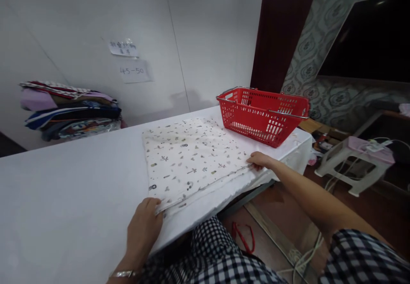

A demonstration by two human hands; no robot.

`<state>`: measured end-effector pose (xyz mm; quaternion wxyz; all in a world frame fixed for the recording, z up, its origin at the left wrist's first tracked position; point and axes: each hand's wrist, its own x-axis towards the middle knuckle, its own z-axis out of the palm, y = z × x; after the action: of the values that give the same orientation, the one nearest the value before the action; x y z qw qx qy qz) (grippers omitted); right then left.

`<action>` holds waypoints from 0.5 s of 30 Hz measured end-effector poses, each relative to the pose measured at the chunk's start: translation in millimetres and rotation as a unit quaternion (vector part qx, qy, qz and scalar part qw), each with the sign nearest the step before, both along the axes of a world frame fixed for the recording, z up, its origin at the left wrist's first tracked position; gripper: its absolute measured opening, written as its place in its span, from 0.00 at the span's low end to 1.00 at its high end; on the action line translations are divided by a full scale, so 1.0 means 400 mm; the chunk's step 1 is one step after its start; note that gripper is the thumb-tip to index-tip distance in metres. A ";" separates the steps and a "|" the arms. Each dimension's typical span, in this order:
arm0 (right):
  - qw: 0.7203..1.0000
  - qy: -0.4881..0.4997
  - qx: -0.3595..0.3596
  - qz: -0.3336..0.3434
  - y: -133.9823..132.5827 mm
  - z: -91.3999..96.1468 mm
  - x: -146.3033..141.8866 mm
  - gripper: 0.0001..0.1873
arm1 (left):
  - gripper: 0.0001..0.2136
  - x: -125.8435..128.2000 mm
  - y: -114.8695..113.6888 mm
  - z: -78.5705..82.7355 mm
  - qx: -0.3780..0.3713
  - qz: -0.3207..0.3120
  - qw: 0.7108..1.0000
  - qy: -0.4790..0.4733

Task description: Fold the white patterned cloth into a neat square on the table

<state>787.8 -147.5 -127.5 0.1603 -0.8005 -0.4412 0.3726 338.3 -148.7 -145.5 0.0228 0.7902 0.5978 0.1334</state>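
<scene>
A white cloth (192, 156) with small dark and green prints lies spread nearly flat on the white-covered table (80, 190). Its near edge looks doubled, with a narrow strip showing below. My left hand (145, 222) pinches the near left corner, fingers closed on the fabric. At the near right corner, my right hand (260, 160) has its fingers closed on the cloth too. The fabric runs fairly straight between both hands. A red plastic basket (253, 115) stands just beyond the cloth on the right.
Folded clothes (73, 111) are stacked beyond the table's far left edge. Two paper notes (134, 70) are stuck on the wall. A plastic stool (361, 158) with a power strip and cables stands right of the table.
</scene>
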 end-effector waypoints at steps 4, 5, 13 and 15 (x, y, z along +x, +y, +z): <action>0.999 -0.032 0.000 0.012 0.000 0.013 -0.002 0.07 | 0.10 -0.016 -0.002 -0.003 0.000 0.006 1.000 -0.015; 0.999 -0.034 -0.002 0.017 -0.001 0.014 -0.001 0.08 | 0.10 -0.020 -0.004 -0.004 -0.001 0.006 1.000 -0.019; 0.994 -0.085 -0.046 0.050 -0.009 0.012 0.001 0.14 | 0.08 -0.042 -0.006 -0.011 -0.023 0.042 0.996 -0.080; 0.992 -0.098 -0.054 0.054 -0.007 0.017 -0.002 0.13 | 0.07 -0.048 -0.002 -0.018 -0.023 0.049 0.993 -0.102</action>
<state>787.1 -150.4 -120.5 0.0528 -0.8157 -0.4767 0.3234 318.9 -149.5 -152.9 0.0953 0.7413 0.6334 0.2005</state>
